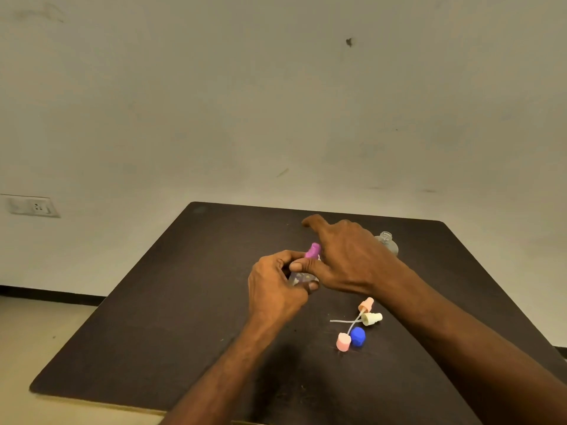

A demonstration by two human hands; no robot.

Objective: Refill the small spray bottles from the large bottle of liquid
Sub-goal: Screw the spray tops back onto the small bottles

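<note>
Over the middle of the dark table (153, 317) the left hand (276, 289) held a small clear bottle (302, 277) with a purple spray head (313, 250); its fingers (283, 265) were clamped round the body, which leaned a little to the left. The right hand (346, 256) lay against the bottle's right side, thumb pressed to the neck just under the purple head, index finger stretched out and touching nothing; whether it truly gripped or only steadied could not be told.

The bottle looked light, thin-walled and smooth, so likely slippery if wet and easy to tip; the body seemed the place to hold it, with the other hand turning the head at its collar.

Behind the right hand stood an open clear bottle (387, 242), uncapped, partly hidden by the wrist; whether it was the large one could not be told, nor its fill. Nearer the person, right of centre, lay loose parts close together: an orange spray head (366, 304) and a cream spray head (372, 318), their thin dip tubes crossing, plus a pink cap (343, 342) touching a blue cap (357, 336). These lay just beside the right forearm; a careless sweep would likely scatter them, and the open bottle behind could be knocked over.
</note>
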